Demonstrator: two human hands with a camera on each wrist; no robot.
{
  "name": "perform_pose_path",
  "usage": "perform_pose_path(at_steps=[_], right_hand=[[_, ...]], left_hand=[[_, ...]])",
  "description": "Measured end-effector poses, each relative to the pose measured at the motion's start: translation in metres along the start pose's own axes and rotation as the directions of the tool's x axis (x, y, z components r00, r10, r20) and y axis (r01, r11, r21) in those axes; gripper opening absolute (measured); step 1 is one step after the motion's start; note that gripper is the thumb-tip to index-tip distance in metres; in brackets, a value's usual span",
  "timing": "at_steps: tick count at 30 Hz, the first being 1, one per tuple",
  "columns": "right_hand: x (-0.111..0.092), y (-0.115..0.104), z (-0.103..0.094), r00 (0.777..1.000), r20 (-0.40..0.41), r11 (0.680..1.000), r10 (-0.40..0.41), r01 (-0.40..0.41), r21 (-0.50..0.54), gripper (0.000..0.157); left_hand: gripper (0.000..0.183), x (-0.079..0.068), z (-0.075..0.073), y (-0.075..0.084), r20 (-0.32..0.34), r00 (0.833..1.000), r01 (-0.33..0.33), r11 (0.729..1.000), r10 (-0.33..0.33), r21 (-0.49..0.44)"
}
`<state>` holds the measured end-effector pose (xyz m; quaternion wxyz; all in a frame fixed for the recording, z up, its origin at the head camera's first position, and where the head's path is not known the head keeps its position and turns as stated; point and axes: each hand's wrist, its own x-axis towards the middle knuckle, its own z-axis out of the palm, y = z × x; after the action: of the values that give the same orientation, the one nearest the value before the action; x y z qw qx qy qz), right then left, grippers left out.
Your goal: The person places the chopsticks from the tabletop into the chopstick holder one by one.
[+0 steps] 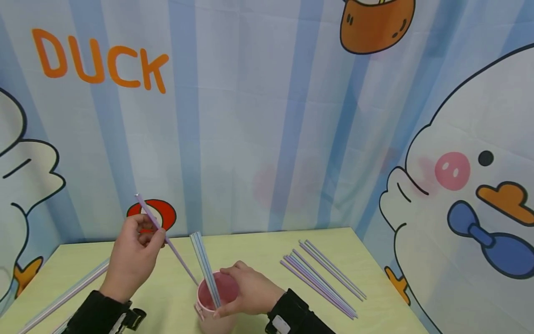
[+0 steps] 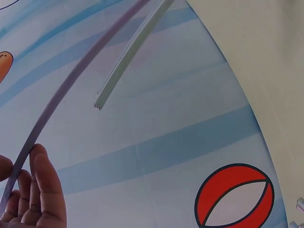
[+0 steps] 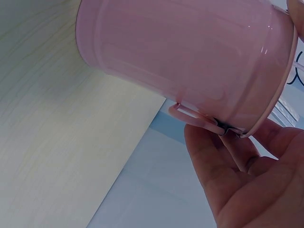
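Observation:
My left hand [image 1: 137,253] pinches a long, thin purple straw [image 1: 179,257] between thumb and fingers. It slants down to the right, its lower end right at the rim of a pink bucket [image 1: 208,320]. In the left wrist view, the purple straw [image 2: 61,90] runs up from the fingers [image 2: 47,190]. With thumb and fingers on opposite sides of the rim, my right hand [image 1: 254,290] grips the bucket. A bundle of pale blue straws [image 1: 204,266] leans inside it, tops sticking out. In the right wrist view, fingers touch the bucket [image 3: 180,52] beside its small side handle [image 3: 194,118].
On the yellow table [image 1: 388,287], purple and pale straws [image 1: 319,285] lie at the right, with several purple straws [image 1: 333,269] just behind them. Longer clear and lilac rods [image 1: 66,294] lie at the left. A printed curtain [image 1: 250,116] hangs behind the table's back edge.

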<state>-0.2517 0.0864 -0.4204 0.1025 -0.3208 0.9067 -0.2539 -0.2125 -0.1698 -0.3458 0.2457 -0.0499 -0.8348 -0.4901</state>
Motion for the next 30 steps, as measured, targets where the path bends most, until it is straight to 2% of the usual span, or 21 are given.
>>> perform_pose_path(at_steps=[7, 12, 25, 30], right_hand=[[-0.001, -0.001, -0.001, 1.0, -0.004, 1.0, -0.011, 0.011, -0.002, 0.086], [-0.001, 0.0, -0.001, 1.0, -0.007, 1.0, -0.013, 0.013, -0.005, 0.087], [-0.001, 0.003, 0.0, 1.0, 0.0, 1.0, -0.027, 0.027, -0.006, 0.087], [-0.001, 0.001, 0.0, 1.0, -0.003, 1.0, -0.017, 0.017, -0.01, 0.088]], left_hand=[[0.037, -0.003, 0.016, -0.005, 0.032, 0.999, 0.013, 1.0, -0.014, 0.009], [0.037, -0.004, 0.027, -0.011, 0.07, 0.996, 0.055, 0.998, -0.057, 0.022], [0.03, -0.009, 0.05, -0.029, 0.164, 0.972, 0.143, 0.976, -0.169, 0.162], [0.031, -0.012, 0.056, -0.035, 0.206, 0.959, 0.151, 0.967, -0.194, 0.207]])
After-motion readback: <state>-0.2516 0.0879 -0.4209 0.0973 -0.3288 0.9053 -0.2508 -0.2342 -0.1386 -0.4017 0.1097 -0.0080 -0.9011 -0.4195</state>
